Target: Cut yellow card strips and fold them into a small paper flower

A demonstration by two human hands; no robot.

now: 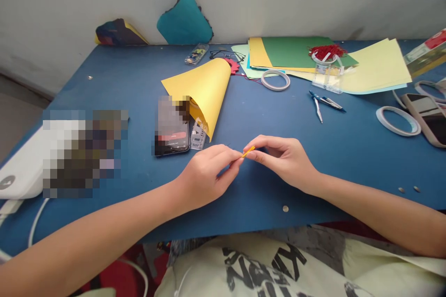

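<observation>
A small yellow strip (248,151) is pinched between my two hands above the blue table (139,213). My left hand (212,171) grips its left end between thumb and fingertips. On the other side, my right hand (284,160) has thumb and forefinger closed on the right end. The fingertips of both hands nearly meet. Beyond my left hand lie a curled yellow sheet (209,83), a clear plastic stencil-like piece (198,134) and a phone (172,141).
At the back are green card (296,51), pale yellow sheets (379,72), a red thread bundle (327,52) and a tape roll (275,80). Pens (327,102), another tape roll (398,121) and a phone (428,118) lie right. A white device (21,167) with a cable is left.
</observation>
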